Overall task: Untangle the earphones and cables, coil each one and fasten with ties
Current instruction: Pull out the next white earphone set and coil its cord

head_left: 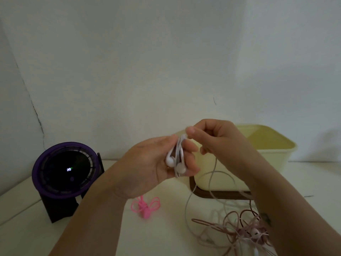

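Fan (pixel 64 172) at left on the counter (pixel 166 237), bundled cable (pixel 145 207) at centre, earphones (pixel 175 161) raised above it, box (pixel 273 156) right rear on a tray (pixel 206 195), cable tangle (pixel 245 231) before the box.

White tabletop (pixel 166 233): purple fan (pixel 64 170) stands nr left edge; pink coiled cable (pixel 145 206) mid-front; dark brown tray (pixel 206 195) back right; tangle of brownish cables (pixel 245 231) front right, slack of white earphone cord (pixel 186 215) just beside it.
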{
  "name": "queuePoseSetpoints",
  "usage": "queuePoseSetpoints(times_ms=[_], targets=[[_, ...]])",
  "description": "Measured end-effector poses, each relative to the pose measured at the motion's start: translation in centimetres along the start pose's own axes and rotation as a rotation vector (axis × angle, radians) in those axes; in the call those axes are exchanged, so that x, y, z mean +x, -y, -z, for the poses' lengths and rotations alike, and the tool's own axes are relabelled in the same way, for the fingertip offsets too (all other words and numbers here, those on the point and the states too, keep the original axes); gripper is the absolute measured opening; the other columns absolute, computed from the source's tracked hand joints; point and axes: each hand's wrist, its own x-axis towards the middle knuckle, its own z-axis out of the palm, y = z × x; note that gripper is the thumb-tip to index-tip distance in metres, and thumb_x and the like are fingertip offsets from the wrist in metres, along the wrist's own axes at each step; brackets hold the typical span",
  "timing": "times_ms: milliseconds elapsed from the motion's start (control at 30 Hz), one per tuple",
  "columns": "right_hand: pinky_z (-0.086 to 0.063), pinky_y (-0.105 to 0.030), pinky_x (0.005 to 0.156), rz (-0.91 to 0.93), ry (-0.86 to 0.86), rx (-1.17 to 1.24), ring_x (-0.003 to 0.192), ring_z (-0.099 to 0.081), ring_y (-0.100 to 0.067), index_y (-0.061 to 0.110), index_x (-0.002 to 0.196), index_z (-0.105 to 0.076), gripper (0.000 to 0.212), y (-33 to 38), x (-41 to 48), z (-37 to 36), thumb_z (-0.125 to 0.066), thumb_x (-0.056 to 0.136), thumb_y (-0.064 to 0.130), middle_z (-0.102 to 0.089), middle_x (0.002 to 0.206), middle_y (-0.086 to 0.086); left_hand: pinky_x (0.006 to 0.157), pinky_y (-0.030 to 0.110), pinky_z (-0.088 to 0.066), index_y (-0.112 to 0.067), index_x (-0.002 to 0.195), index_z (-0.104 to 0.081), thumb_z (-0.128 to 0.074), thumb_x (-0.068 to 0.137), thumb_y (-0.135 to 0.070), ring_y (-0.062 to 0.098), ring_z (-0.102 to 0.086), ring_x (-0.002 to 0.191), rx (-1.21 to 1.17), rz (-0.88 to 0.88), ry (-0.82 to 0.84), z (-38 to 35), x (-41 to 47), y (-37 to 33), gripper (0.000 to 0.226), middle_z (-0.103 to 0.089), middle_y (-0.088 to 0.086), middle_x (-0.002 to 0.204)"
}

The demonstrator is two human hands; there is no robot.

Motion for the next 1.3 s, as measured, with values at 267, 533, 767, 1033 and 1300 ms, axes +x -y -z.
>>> queuePoseSetpoints(times_ms=[267, 533, 767, 1033, 1300], targets=[[-0.045, -0.021, 0.055, -0.016, 0.288, -0.298, 0.050, -0.042, -0.003, 0.029, 0.075, -0.065, 0.027, -0.8, -0.3, -2.2, -0.048, 0.096, 0.030, -0.043, 0.054, 0.009, 0.086, 0.039, -0.054, -0.009, 0.099, -0.070, -0.034, 0.091, -0.030, 0.017, -0.070, 0.092, -0.317, -0.259, -0.305, -0.2, 0.9, -1.1, 0.042, -0.074, 0.004, 0.092], [-0.045, -0.038, 0.060, 0.061, 0.261, -0.467, 0.051, -0.039, -0.006, 0.017, 0.076, -0.066, 0.024, 2.3, -1.2, -0.9, -0.056, 0.089, 0.035, -0.041, 0.050, 0.010, 0.080, 0.031, -0.054, -0.017, 0.099, -0.067, -0.031, 0.100, -0.030, 0.013, -0.068, 0.087, 0.229, -0.143, -0.385, 1.1, 0.7, 0.3, 0.039, -0.073, 0.001, 0.088], [-0.046, -0.039, 0.057, 0.091, 0.028, -0.323, 0.048, -0.038, -0.007, 0.022, 0.071, -0.065, 0.026, 2.6, -1.0, 0.5, -0.056, 0.083, 0.042, -0.042, 0.049, 0.011, 0.097, 0.038, -0.047, -0.024, 0.090, -0.075, -0.036, 0.089, -0.042, 0.019, -0.067, 0.097, 0.349, 0.083, -0.084, 0.7, -0.1, 0.9, 0.043, -0.073, 0.005, 0.093], [-0.044, -0.025, 0.055, 0.049, 0.123, -0.173, 0.052, -0.043, -0.007, 0.026, 0.065, -0.058, 0.030, -0.4, 0.1, -1.2, -0.052, 0.093, 0.032, -0.046, 0.055, 0.005, 0.109, 0.050, -0.032, 0.010, 0.128, -0.048, -0.026, 0.103, -0.022, 0.036, -0.055, 0.118, -0.353, -0.172, -0.032, 0.7, 0.3, -0.8, 0.045, -0.060, 0.027, 0.119], [-0.055, -0.027, 0.066, -0.209, 0.471, -0.076, 0.042, -0.037, -0.003, 0.018, 0.089, -0.067, 0.027, 0.1, -0.5, -1.4, -0.042, 0.100, 0.022, -0.039, 0.052, 0.008, 0.088, 0.041, -0.053, -0.011, 0.102, -0.063, -0.033, 0.093, -0.030, 0.016, -0.070, 0.091, -0.271, -0.271, -0.366, -0.4, 1.1, -0.5, 0.037, -0.074, 0.003, 0.092]])
